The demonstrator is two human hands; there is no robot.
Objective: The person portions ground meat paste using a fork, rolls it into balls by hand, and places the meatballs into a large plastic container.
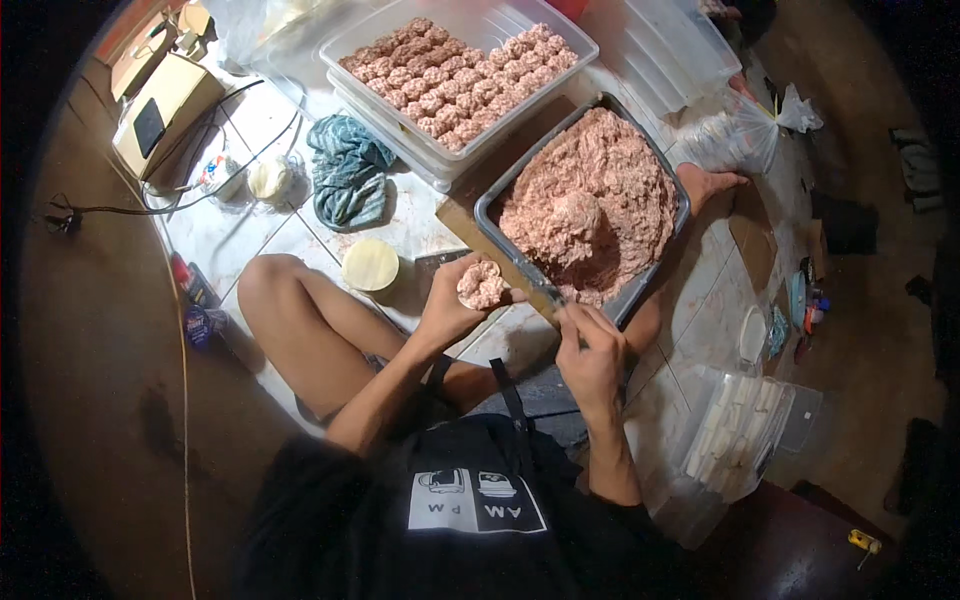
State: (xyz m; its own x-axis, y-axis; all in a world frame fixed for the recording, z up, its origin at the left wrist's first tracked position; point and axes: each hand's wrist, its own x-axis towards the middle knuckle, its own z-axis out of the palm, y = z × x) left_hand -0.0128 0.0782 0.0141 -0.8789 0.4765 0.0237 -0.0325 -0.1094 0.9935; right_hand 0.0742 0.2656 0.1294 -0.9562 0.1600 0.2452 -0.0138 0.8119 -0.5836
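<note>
My left hand (453, 300) holds a small portion of ground meat filling (481, 284) with the pale edge of a round wrapper showing around it. To its left, a stack of round pale wrappers (370, 265) rests on the tiled floor. My right hand (594, 345) grips a thin utensil (546, 285), blurred, at the near corner of a dark grey tub (489, 222). That tub is full of ground meat mixture (585, 187), mounded in the middle and hollowed toward the near side. Beyond it, a clear plastic container (459, 156) holds rows of filled dumplings (450, 82).
A teal patterned cloth (349, 172), packed wrappers (270, 180) and a cardboard box (169, 116) with a cable lie at the left. My bent legs flank the work area. At the right are a tied plastic bag (739, 139) and a clear pack of pale rolls (739, 431).
</note>
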